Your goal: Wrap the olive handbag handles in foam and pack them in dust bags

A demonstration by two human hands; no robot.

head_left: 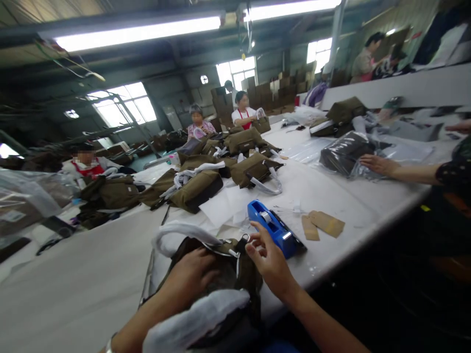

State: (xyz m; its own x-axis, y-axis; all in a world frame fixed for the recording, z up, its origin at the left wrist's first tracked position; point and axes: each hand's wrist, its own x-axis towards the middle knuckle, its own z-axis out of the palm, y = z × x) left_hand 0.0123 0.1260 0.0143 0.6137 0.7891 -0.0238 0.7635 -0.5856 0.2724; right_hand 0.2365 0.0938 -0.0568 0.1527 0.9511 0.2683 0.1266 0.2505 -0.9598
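An olive-brown handbag (pixel 253 279) with its zip undone lies at the table edge in front of me. White wrapping covers its two handles (pixel 198 314). My left hand (pixel 195 272) reaches into the bag's mouth, and its fingertips are hidden inside. Beside the zip end and a metal ring (pixel 244 238), my right hand (pixel 268 255) is held with fingers curved and apart, gripping nothing visible; whether it touches the ring I cannot tell. Just beyond that hand stands a blue tape dispenser (pixel 274 228).
Brown paper tags (pixel 327 223) lie right of the dispenser. White paper sheets (pixel 224 206) and a heap of olive bags (pixel 253 169) are farther back. At right, a co-worker's hand (pixel 379 164) rests on a plastic-wrapped bag (pixel 346 152). Other people sit across the table.
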